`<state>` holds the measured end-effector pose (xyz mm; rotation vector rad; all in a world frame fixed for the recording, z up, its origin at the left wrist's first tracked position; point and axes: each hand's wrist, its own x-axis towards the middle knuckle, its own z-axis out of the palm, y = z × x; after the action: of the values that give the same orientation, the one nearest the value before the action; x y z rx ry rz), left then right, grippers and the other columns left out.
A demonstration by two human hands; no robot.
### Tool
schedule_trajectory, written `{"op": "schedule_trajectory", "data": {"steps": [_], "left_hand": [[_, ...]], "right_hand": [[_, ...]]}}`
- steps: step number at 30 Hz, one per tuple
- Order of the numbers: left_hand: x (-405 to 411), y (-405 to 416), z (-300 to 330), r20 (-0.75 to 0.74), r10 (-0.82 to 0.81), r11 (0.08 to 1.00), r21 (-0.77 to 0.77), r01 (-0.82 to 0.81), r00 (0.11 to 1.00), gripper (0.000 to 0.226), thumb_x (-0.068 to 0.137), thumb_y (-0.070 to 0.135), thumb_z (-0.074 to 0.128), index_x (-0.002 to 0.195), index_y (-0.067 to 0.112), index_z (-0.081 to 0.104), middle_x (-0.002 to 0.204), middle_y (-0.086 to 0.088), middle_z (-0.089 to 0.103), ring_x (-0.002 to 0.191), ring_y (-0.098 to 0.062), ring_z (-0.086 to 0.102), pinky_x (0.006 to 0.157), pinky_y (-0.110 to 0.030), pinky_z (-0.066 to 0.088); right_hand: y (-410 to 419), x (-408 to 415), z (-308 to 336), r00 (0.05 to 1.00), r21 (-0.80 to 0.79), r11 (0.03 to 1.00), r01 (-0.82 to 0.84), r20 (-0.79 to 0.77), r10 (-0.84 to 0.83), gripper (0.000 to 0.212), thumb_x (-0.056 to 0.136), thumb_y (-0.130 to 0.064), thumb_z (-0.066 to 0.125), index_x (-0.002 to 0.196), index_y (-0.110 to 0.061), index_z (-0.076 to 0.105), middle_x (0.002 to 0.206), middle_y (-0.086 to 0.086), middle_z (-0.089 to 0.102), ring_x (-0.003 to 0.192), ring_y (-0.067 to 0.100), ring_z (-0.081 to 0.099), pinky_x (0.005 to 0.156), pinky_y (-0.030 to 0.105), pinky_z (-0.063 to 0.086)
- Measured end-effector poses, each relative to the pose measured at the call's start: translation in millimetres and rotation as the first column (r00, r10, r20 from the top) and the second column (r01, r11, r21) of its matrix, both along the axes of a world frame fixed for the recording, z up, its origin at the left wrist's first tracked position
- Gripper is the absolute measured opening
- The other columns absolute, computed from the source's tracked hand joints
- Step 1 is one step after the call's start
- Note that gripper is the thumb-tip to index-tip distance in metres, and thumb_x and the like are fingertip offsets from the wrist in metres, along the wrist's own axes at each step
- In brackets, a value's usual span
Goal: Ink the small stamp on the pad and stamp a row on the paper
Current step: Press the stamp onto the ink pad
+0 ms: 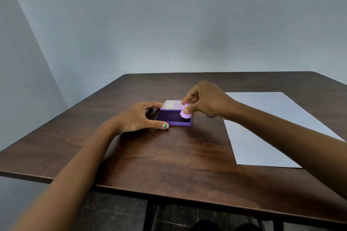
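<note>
While the left hand (138, 118) lay on the dark wooden worktop (169, 155) with its fingers (155, 104) spread apart, its forefinger touched the far left corner of the purple ink pad case (173, 118) and its thumb rested beside the near left corner, bracing the case without closing round it. The right hand (204, 99) gripped the small pink stamp (185, 114) between thumb and fingertips, the stamp tilted and held at the right end of the dark ink surface; whether its face touched the ink could not be told. The case's pale lid (171, 104) lay open flat behind the pad. A white sheet of paper (262, 133) lay on the worktop to the right, near the pad but apart from it, partly crossed by the right forearm
</note>
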<state>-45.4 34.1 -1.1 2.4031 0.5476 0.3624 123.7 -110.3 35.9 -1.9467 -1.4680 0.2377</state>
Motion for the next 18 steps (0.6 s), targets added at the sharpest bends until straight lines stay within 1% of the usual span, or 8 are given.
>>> {"op": "schedule_trajectory", "data": {"steps": [1, 3, 6, 10, 12, 14, 16, 18], "left_hand": [[-0.5, 0.3, -0.3, 0.0, 0.0, 1.0, 0.0, 0.0, 1.0, 0.042, 0.061, 0.052, 0.078, 0.094, 0.058, 0.054, 0.089, 0.058, 0.049, 0.091, 0.034, 0.043, 0.068, 0.011, 0.029], [-0.5, 1.1, -0.4, -0.004, 0.009, 1.0, -0.003, -0.009, 1.0, 0.043, 0.059, 0.054, 0.077, 0.095, 0.057, 0.054, 0.091, 0.054, 0.052, 0.091, 0.033, 0.043, 0.069, 0.011, 0.029], [-0.5, 1.7, -0.7, -0.012, 0.023, 1.0, -0.006, -0.023, 1.0, 0.045, 0.058, 0.057, 0.076, 0.098, 0.055, 0.055, 0.097, 0.047, 0.053, 0.094, 0.031, 0.045, 0.071, 0.01, 0.03], [-0.5, 0.2, -0.5, -0.019, 0.033, 0.999, -0.004, -0.033, 0.999, 0.044, 0.056, 0.06, 0.074, 0.096, 0.057, 0.056, 0.094, 0.05, 0.056, 0.095, 0.027, 0.048, 0.071, 0.008, 0.032], [-0.3, -0.1, -0.5, -0.018, 0.039, 0.999, -0.01, -0.04, 0.999, 0.043, 0.056, 0.06, 0.075, 0.094, 0.058, 0.056, 0.093, 0.05, 0.055, 0.093, 0.028, 0.048, 0.07, 0.008, 0.032], [0.1, -0.5, -0.9, -0.012, 0.037, 0.999, -0.024, -0.037, 0.999, 0.04, 0.057, 0.057, 0.075, 0.092, 0.058, 0.056, 0.09, 0.05, 0.055, 0.089, 0.03, 0.047, 0.068, 0.009, 0.031], [1.1, -0.1, -1.8, -0.008, 0.035, 0.999, -0.034, -0.035, 0.999, 0.04, 0.059, 0.054, 0.075, 0.094, 0.056, 0.055, 0.094, 0.045, 0.054, 0.086, 0.032, 0.046, 0.066, 0.009, 0.031], [1.8, 0.6, -2.4, -0.008, 0.033, 0.999, -0.039, -0.033, 0.999, 0.041, 0.06, 0.053, 0.075, 0.096, 0.055, 0.055, 0.098, 0.041, 0.052, 0.085, 0.033, 0.046, 0.065, 0.009, 0.031]], "right_hand": [[0.5, -0.2, -0.3, 1.0, -0.005, 1.0, -0.004, 0.01, 0.004, 0.026, 0.066, -0.014, 0.081, 0.091, -0.01, 0.075, 0.067, -0.004, 0.063, 0.044, -0.002, 0.053, 0.033, 0.004, 0.03], [0.7, -0.3, 0.0, 0.999, -0.017, 1.0, -0.013, 0.042, 0.013, 0.027, 0.066, -0.014, 0.081, 0.092, -0.009, 0.075, 0.069, -0.002, 0.063, 0.043, -0.001, 0.052, 0.031, 0.004, 0.03], [1.2, -1.9, 0.4, 0.995, -0.039, 0.999, -0.021, 0.099, 0.025, 0.028, 0.066, -0.015, 0.081, 0.092, -0.009, 0.075, 0.072, 0.0, 0.063, 0.056, 0.003, 0.053, 0.037, 0.001, 0.033], [1.9, -4.8, 0.2, 0.988, -0.051, 0.998, -0.032, 0.147, 0.039, 0.028, 0.066, -0.014, 0.08, 0.093, -0.01, 0.075, 0.077, 0.001, 0.066, 0.071, 0.011, 0.059, 0.049, 0.005, 0.037], [2.4, -5.8, -0.2, 0.981, -0.051, 0.998, -0.042, 0.185, 0.051, 0.029, 0.065, -0.014, 0.079, 0.093, -0.01, 0.075, 0.083, 0.004, 0.071, 0.073, 0.012, 0.06, 0.05, 0.005, 0.038], [3.5, -6.7, -0.8, 0.974, -0.047, 0.998, -0.051, 0.218, 0.061, 0.029, 0.065, -0.015, 0.08, 0.093, -0.01, 0.075, 0.09, 0.007, 0.074, 0.073, 0.013, 0.06, 0.054, 0.012, 0.04], [4.6, -7.2, -2.0, 0.968, -0.044, 0.997, -0.06, 0.24, 0.069, 0.029, 0.065, -0.015, 0.08, 0.094, -0.01, 0.075, 0.094, 0.009, 0.075, 0.073, 0.013, 0.059, 0.056, 0.018, 0.042], [5.9, -8.1, -3.9, 0.965, -0.042, 0.997, -0.061, 0.255, 0.07, 0.03, 0.066, -0.016, 0.08, 0.095, -0.009, 0.075, 0.097, 0.009, 0.075, 0.074, 0.013, 0.058, 0.064, 0.02, 0.041]]}}
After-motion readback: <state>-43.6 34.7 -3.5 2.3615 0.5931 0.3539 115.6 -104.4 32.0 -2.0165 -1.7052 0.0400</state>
